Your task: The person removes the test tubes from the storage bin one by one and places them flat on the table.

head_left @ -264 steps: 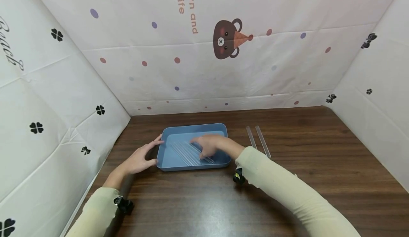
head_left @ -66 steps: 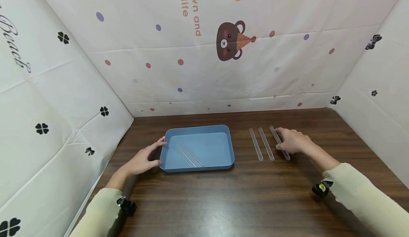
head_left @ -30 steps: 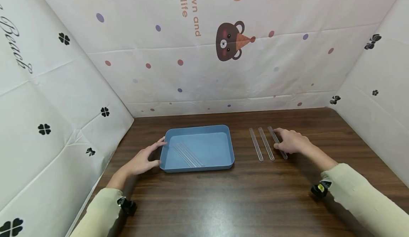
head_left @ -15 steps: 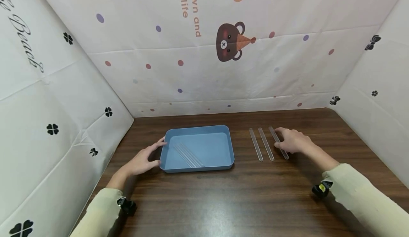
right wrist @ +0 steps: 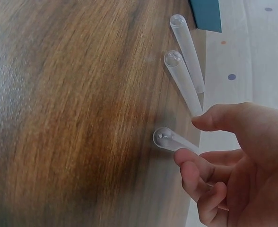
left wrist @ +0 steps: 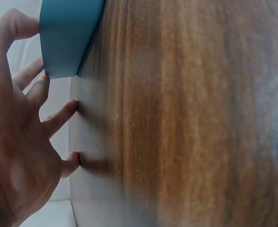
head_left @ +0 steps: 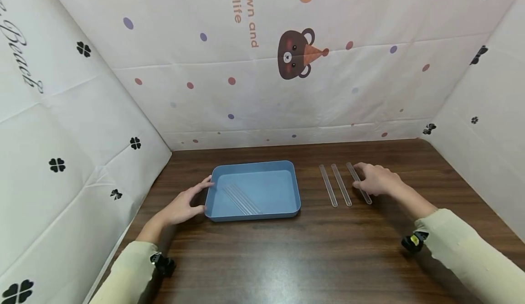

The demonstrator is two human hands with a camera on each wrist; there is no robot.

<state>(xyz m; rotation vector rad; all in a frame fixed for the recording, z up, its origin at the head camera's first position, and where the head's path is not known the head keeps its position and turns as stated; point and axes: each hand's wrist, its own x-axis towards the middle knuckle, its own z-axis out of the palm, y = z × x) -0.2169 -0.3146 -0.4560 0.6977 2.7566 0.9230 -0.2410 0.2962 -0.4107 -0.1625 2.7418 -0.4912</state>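
In the head view my right hand (head_left: 376,179) is at the rightmost of 3 clear test tubes on the table. The right wrist view shows this tube (right wrist: 167,138) lying flat, rounded end toward the camera. Bent fingers are against or just beside its far part; whether they touch is hard to tell. The thumb (right wrist: 219,117) stands apart from it. The middle tube (head_left: 342,184) and the left tube (head_left: 328,185) lie roughly parallel. My left hand (head_left: 180,207), fingers spread, touches the left end of a blue tray (head_left: 297,193). Several clear test tubes (head_left: 242,199) lie slanted inside it.
The brown wooden table (head_left: 262,258) extends in front of the tray and the tubes. A white printed sheet (head_left: 254,99) stands along the back edge, with similar sheets on the left (head_left: 82,158) and right (head_left: 492,158).
My right hand has come out of the tray, and a third tube now lies in the row. Over the last second that tube has shifted slightly right. The left hand stays at the tray.
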